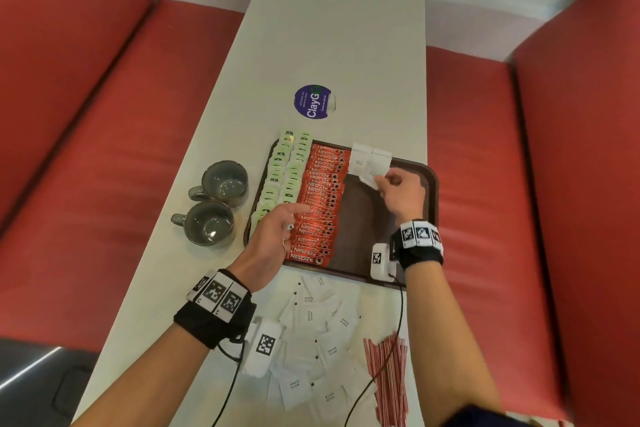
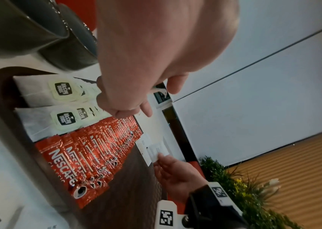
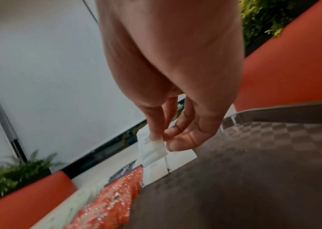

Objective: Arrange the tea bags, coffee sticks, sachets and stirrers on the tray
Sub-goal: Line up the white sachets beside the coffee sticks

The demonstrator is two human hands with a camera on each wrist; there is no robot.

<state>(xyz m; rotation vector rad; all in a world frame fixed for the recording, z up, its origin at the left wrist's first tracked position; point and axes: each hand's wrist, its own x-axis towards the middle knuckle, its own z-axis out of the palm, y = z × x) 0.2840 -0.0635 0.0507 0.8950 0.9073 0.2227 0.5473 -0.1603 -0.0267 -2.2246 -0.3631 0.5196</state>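
A dark brown tray (image 1: 363, 218) lies on the white table. Along its left side run two columns of green tea bags (image 1: 280, 177) and one column of red coffee sticks (image 1: 320, 198). Two white sugar sachets (image 1: 360, 158) lie at the tray's far edge. My right hand (image 1: 379, 180) pinches another sachet (image 1: 370, 179) just in front of them, its low end touching them; the same sachet (image 3: 153, 151) shows between thumb and fingertips in the right wrist view. My left hand (image 1: 291, 218) hovers over the coffee sticks, index finger out, the other fingers curled on white sachets (image 2: 159, 90).
Many loose sachets (image 1: 318, 340) lie heaped on the table in front of the tray, with red-and-white stirrers (image 1: 388, 378) to their right. Two grey mugs (image 1: 225, 184) stand left of the tray. Red benches flank the table; a round sticker (image 1: 313, 101) lies beyond the tray.
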